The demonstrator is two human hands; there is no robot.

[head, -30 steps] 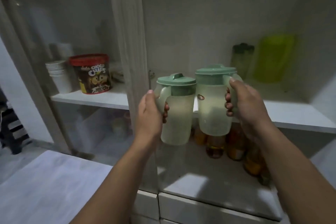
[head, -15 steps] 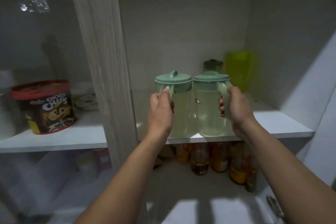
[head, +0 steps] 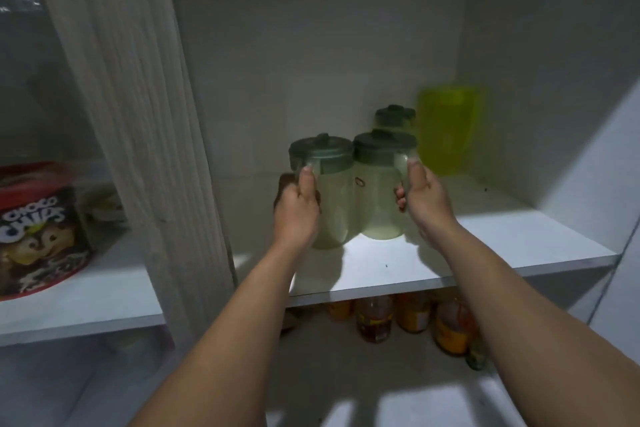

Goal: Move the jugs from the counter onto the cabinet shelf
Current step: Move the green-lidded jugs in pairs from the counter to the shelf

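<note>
Two translucent jugs with green lids stand side by side on the white cabinet shelf (head: 485,253), their sides touching. My left hand (head: 296,210) grips the handle of the left jug (head: 332,198). Around the handle of the right jug (head: 379,198) my right hand (head: 424,199) is wrapped. Both jug bases appear to rest on the shelf, well inside its front edge.
Behind the two jugs stand a third green-lidded jug (head: 394,116) and a yellow-green container (head: 446,125). A wooden post (head: 138,114) divides the cabinet; left of it sits a red-lidded Choco Chips tub (head: 38,229). Several bottles (head: 377,319) stand under the shelf.
Both hands carried the jugs from in front of the shelf edge, forward and deeper onto the shelf. The camera moved closer to the cabinet.
</note>
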